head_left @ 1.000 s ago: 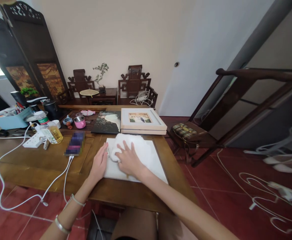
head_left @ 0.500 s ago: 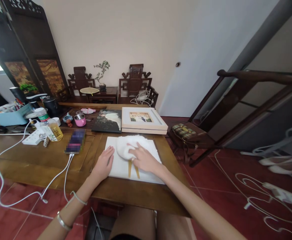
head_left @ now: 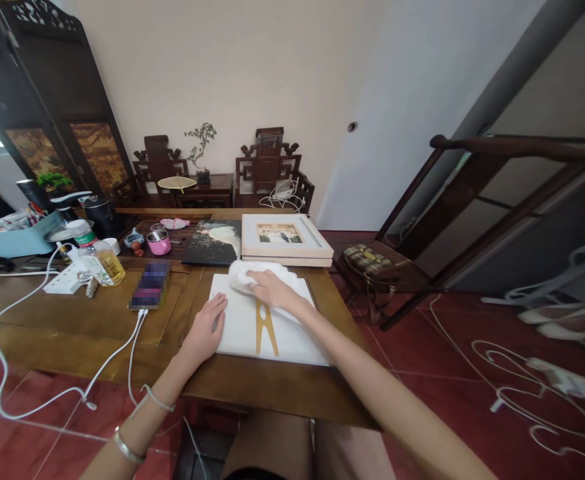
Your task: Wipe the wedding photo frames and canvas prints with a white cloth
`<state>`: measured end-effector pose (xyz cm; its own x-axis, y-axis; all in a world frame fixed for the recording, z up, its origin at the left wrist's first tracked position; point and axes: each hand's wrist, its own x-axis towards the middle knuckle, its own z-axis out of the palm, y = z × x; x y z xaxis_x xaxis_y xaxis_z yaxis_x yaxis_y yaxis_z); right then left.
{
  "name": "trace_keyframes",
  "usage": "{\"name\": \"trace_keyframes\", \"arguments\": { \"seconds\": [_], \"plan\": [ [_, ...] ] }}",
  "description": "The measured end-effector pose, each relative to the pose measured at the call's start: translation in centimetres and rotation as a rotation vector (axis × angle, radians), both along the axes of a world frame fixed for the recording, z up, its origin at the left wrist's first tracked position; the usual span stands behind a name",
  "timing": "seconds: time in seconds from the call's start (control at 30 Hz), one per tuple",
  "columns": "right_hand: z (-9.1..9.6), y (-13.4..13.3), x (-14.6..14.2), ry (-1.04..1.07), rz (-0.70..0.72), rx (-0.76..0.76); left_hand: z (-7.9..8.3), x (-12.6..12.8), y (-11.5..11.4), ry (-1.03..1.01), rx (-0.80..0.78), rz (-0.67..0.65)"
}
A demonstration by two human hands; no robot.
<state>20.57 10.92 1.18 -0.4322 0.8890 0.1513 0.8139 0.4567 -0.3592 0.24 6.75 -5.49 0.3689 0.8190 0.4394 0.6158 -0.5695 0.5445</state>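
A white board with a gold mark (head_left: 267, 328) lies flat on the wooden table (head_left: 72, 320) in front of me. My left hand (head_left: 203, 331) rests flat on the board's left edge, fingers stretched out. My right hand (head_left: 272, 289) presses a white cloth (head_left: 245, 275) onto the far part of the board, fingers curled over the cloth. Just beyond the cloth lie a white-framed photo (head_left: 285, 237) and a dark photo print (head_left: 215, 242).
A phone (head_left: 151, 285) with a white cable, a power strip (head_left: 65, 280), a bottle (head_left: 103, 261), a pink cup (head_left: 159, 243) and a blue tray (head_left: 19, 235) crowd the table's left. A dark wooden chair (head_left: 452, 213) stands to the right; cables lie on the red floor.
My right hand has slid the cloth away from me, from the board's middle to its far edge, uncovering the gold mark. My left hand stayed at the board's left edge.
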Motion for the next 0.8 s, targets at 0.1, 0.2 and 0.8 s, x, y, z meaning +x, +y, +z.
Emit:
{"name": "trace_keyframes", "arguments": {
  "seconds": [0.1,0.2,0.8],
  "plan": [
    [-0.8,-1.7,4.6,-0.027,-0.101,0.000,-0.1,0.1,0.0,-0.027,-0.015,0.004],
    [-1.8,-5.1,7.4,-0.058,-0.124,0.003,-0.2,0.2,-0.1,-0.036,-0.017,0.006],
    [-1.9,-5.6,8.2,-0.021,-0.039,-0.009,-0.3,-0.1,0.1,0.002,0.014,0.012]
  ]
}}
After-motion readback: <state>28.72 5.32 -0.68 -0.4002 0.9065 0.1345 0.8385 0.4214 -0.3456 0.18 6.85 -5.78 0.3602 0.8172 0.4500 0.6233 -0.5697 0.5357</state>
